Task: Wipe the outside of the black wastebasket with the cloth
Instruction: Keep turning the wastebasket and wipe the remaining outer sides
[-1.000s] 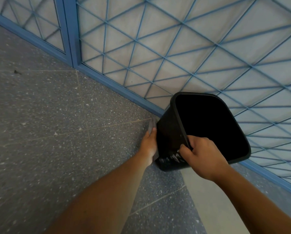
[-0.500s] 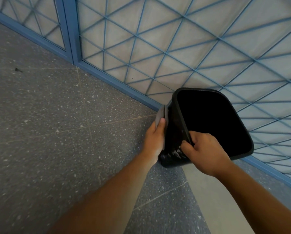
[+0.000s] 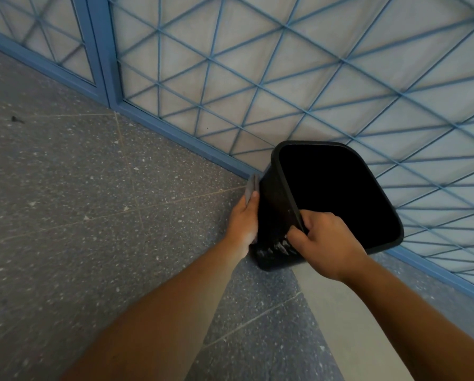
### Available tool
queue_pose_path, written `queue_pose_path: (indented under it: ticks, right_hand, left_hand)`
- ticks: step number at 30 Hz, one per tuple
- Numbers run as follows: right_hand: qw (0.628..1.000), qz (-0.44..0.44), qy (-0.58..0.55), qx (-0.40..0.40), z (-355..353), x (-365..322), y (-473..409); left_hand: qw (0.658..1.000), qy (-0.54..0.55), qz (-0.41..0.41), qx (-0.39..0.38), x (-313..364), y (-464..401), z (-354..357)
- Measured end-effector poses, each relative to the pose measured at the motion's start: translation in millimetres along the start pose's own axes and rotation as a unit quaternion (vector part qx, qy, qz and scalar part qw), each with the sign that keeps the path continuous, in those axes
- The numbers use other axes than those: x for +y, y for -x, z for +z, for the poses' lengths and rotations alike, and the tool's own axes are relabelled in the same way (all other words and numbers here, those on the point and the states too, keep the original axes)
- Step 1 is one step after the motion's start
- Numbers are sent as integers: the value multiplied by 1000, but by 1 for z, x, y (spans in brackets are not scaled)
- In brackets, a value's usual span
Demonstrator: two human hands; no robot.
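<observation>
We find the black wastebasket (image 3: pixel 274 215) tilted off the floor (image 3: pixel 93 215) beside the blue grille (image 3: pixel 312 78). Our right hand (image 3: pixel 326 243) grips its rim to steady it, so our left hand (image 3: pixel 244 221), fingers flat, presses the cloth (image 3: pixel 251 188) against the outer wall.

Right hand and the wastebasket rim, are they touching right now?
Touching. The head view shows the right hand gripping the near rim of the black wastebasket, fingers curled over the edge into the opening, thumb against the outer wall.
</observation>
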State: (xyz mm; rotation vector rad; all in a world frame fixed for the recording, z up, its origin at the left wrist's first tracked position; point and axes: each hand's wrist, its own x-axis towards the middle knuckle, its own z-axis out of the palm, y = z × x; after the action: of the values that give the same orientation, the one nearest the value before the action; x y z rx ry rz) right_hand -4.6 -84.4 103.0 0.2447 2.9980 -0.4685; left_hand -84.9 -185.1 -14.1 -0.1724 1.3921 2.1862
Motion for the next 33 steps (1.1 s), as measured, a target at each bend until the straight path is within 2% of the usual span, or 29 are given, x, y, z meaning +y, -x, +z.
queue_pose_path:
  ticks: [4,9,13,18,22,27,30,33]
  right_hand:
    - [1000,1,-1,2,0,1,-1]
    - [1000,8,-8,-6,1,2,-1]
    - [1000,1,-1,0,0,2,0]
    - [1000,6,-4,-4,0,1,0]
    - [1000,-1,-11,-4,0,1,1]
    - [1000,7,-5,-4,0,0,0]
    - [1000,2,-5,1,1,2,0]
    - [1000,4,-4,1,1,1,0]
  left_hand:
    - [999,5,42,-8,-7,8,12]
    - [1000,6,-1,1,-8,2,0]
    - [999,-15,43,-4,-12,12,12]
    - [999,-5,-35,0,-21,10,-2]
    - [999,-23,29,-8,-18,20,12]
    - [1000,14,-5,0,-9,11,6]
    - [998,24,50,-14,-4,17,15]
    - [999,5,38,-12,-10,19,14]
